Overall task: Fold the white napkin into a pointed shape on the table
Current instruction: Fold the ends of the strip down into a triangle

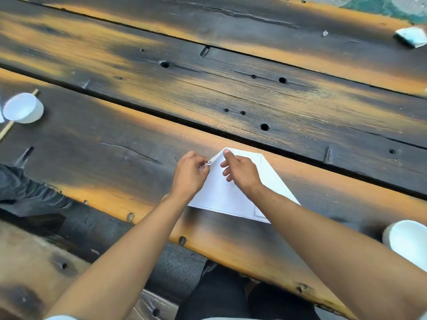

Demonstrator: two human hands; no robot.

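The white napkin (227, 195) lies flat on the near plank of the dark and orange wooden table (138, 139). Its right part is folded into a slanted edge running to a point at the lower right. My left hand (190, 174) pinches the napkin's lifted upper left corner between thumb and fingers. Beside it, my right hand (241, 170) rests on the sheet, its index fingertip pressing down near the napkin's top edge, the other fingers curled. My right forearm covers part of the napkin's lower right.
A white bowl (23, 108) sits at the left over a wooden stick (8, 128). Another white bowl (407, 242) stands at the right edge. A white packet (411, 36) lies far right. A person's dark trouser leg (25, 192) shows at the left, beside the bench (46, 262).
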